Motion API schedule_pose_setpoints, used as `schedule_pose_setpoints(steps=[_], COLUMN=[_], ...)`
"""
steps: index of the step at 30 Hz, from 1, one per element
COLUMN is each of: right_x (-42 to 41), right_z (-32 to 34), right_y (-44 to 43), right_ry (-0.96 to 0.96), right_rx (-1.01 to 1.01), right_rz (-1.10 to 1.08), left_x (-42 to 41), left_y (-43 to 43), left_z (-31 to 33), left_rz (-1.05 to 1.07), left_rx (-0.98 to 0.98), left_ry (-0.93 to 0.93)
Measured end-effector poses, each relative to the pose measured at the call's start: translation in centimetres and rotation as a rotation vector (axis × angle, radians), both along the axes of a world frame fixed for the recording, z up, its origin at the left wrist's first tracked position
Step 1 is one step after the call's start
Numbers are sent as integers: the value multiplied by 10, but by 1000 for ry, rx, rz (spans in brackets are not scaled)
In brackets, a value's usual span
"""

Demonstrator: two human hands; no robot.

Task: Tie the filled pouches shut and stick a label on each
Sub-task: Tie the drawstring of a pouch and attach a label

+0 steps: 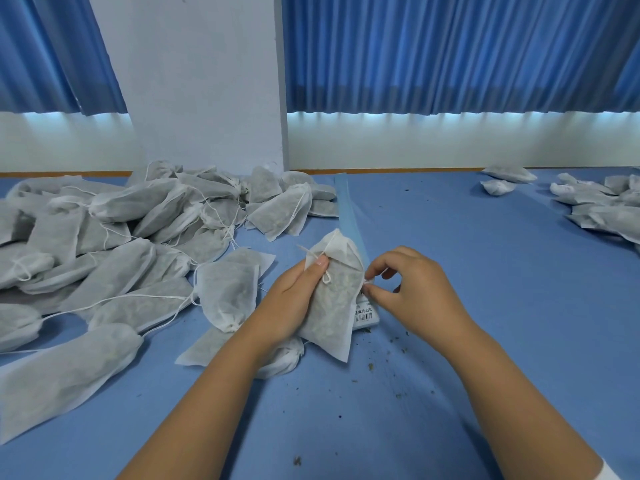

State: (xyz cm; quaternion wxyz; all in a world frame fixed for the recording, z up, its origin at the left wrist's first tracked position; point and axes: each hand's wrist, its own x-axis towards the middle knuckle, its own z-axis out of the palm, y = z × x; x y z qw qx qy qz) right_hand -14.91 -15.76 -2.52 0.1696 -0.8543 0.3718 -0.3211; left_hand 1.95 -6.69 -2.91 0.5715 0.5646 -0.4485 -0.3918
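View: head
Writing: label [365, 315] carries a barcode and printed characters, too small to read.
Position: pouch [332, 306] at mid-worktop [450, 254], label at its right edge.
Axis: near-to-far, drawstring neck pointing away.
Left grip: left hand [294, 299] wraps the pouch.
Right grip: right hand [412, 289] narrow, pinching the label's top.

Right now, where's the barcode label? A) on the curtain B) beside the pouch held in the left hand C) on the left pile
B: the barcode label peeks out at the edge of the pouch the left hand grips, at the right hand's fingertips.
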Motion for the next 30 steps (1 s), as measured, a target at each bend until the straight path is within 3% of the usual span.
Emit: schedule_pose_setpoints(steps=[12, 22, 30], right_x=[1, 3, 2], right_z=[3, 2, 1], right_y=[-1, 4, 1], right_ry=[-86, 103, 108], right_rx=[251, -66, -33], right_rz=[-13, 45, 57], left_x=[1, -1, 3], left_y=[1, 2, -2], left_z=[1, 2, -2], left_rz=[-46, -30, -23], left_rx=[27, 17, 21], left_ry=[-46, -81, -59])
